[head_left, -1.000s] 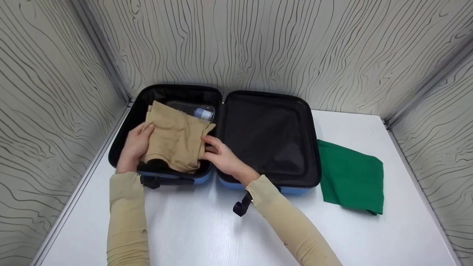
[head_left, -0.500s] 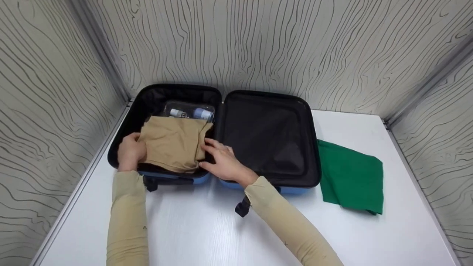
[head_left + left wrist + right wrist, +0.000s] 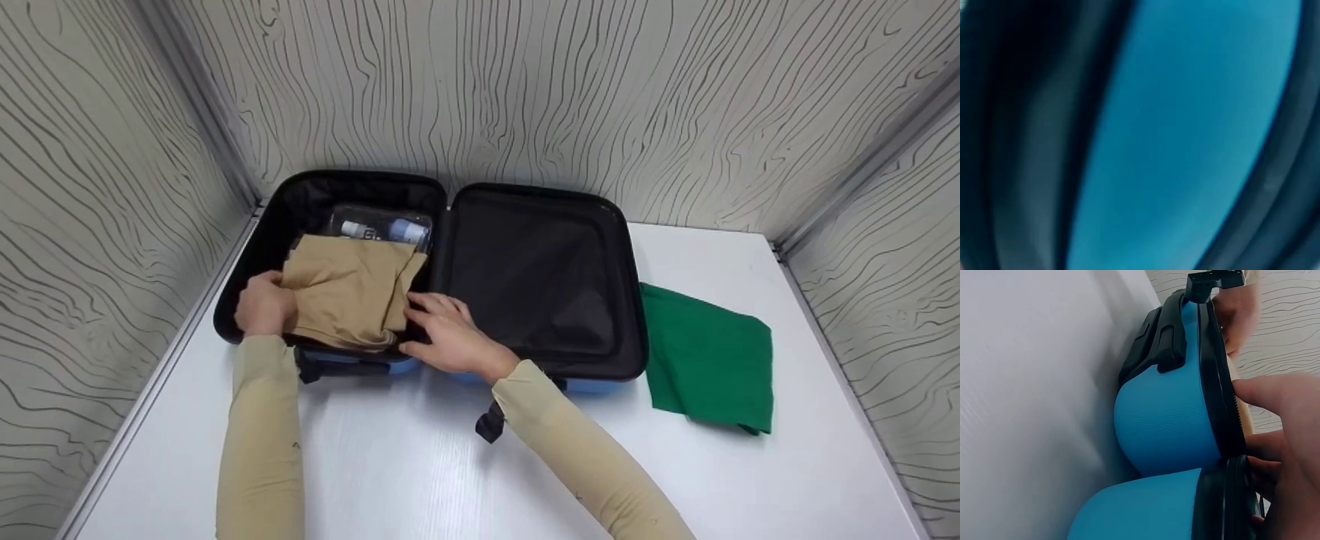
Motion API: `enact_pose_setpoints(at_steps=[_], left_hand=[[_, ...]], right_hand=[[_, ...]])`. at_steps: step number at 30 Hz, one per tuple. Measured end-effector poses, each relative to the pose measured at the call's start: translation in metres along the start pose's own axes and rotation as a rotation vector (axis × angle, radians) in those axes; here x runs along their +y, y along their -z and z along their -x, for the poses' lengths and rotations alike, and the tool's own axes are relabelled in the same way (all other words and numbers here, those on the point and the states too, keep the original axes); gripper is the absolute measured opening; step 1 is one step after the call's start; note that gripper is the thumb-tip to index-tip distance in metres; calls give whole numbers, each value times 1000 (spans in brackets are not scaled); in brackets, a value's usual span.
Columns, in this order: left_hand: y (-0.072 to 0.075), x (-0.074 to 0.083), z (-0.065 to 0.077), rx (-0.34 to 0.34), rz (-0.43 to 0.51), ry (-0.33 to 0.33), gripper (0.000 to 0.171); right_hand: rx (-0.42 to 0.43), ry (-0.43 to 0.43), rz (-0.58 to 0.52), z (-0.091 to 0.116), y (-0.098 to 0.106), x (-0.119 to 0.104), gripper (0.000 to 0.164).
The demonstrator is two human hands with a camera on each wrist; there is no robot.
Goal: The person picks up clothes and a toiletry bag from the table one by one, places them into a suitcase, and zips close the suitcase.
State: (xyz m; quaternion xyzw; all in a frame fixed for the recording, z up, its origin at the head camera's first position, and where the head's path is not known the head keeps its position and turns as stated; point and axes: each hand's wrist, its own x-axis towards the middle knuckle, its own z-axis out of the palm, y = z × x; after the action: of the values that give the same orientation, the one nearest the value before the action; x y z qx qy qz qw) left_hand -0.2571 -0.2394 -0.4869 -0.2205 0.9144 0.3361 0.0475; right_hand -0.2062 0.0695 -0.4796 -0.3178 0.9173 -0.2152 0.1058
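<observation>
Nearest, two tan sleeves (image 3: 262, 442) reach over the white desk (image 3: 397, 472) to the suitcase (image 3: 532, 277), laid out in two halves, blue outside, black inside. On its near side, L half, is a blk handle (image 3: 1171, 340). R of the suitcase, a folded green cloth (image 3: 709, 356) lies on the desk; touching the shell or just beside, can't tell. R hand (image 3: 450, 337) is over the suitcase's near edge by the middle, fingers spread & slightly bent, tips at the R edge of the khaki cloth (image 3: 345, 292), thumb by the zipper (image 3: 1231, 396); not pinching, AFAICT. L hand (image 3: 266, 304) is inside the suitcase's L half at the cloth's L edge; fingertips hidden, so can't tell if they pinch or just tuck (L wrist view = blurred shell only). The khaki cloth itself lies folded in the suitcase's L half, near part, creased, w/ its near R corner bunched. Main risk, I'd say: that loose corner rides up onto the rim & catches in the zip teeth, b/c it's so close. Pulling w/ one hand only could also undo the fold. Shoving the cloth back could squash the clear pouch (image 3: 386, 217) w/ bottles, far part of same half. Behind the suitcase: wood-grain wall (image 3: 480, 90).
</observation>
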Motion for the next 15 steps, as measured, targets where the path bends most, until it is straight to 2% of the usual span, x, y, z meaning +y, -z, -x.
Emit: enact_pose_setpoints(at_steps=[5, 10, 15], left_hand=[[-2, -2, 2, -78, -36, 5, 64], [-2, 0, 3, -55, -52, 3, 63], [-1, 5, 5, -8, -20, 0, 59]], right_hand=[[-16, -20, -4, -1, -2, 0, 64], [27, -27, -64, -3, -4, 1, 63], [142, -9, -171, -4, -2, 4, 58]])
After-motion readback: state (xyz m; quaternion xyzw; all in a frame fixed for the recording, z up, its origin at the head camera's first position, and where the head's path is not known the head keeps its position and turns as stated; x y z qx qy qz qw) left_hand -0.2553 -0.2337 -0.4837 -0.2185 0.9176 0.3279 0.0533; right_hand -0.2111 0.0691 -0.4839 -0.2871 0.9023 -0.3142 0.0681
